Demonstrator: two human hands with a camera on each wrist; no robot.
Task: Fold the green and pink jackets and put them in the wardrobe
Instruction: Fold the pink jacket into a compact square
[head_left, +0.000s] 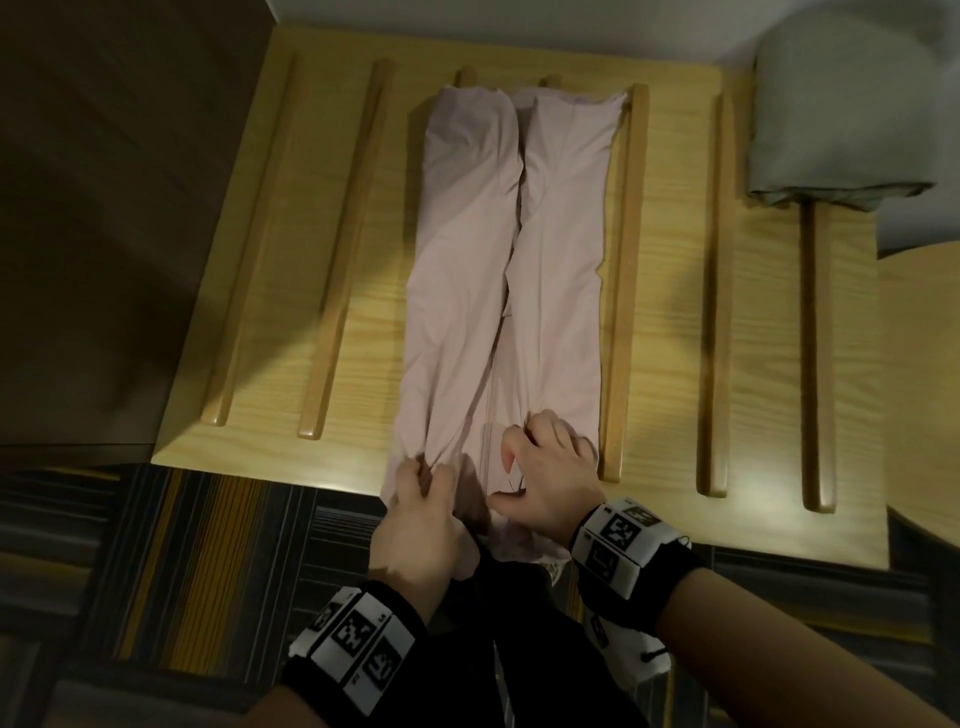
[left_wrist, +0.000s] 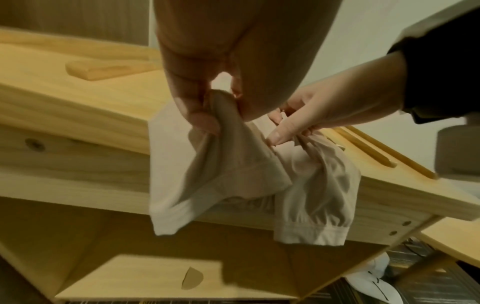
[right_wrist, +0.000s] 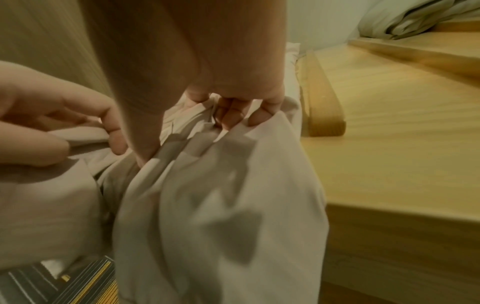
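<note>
Two hands pinch the near end of the pink jacket (head_left: 483, 270), and I read both grips as closed on cloth. My left hand (head_left: 423, 512) bunches the fabric between thumb and fingers (left_wrist: 205, 121); just beside it, my right hand (head_left: 545, 475) curls its fingertips (right_wrist: 255, 120) into the neighbouring fold. Below both grips the jacket's near end hangs over the front edge of the desk (head_left: 670, 332), cuffs dangling toward the striped carpet (head_left: 171, 561). Away from the grips, the jacket runs out flat as a long narrow strip, its sides folded inward to meet along the middle, lying between raised wooden slats (head_left: 621, 280). Well off to the right of my right grip, a greyish-green folded bundle (head_left: 841, 119), which I take to be the green jacket, sits on the desk's far corner. My worry: lifting unevenly could let the thin fabric slip, the inward folds spring open, or the hanging end drag everything off the edge.
</note>
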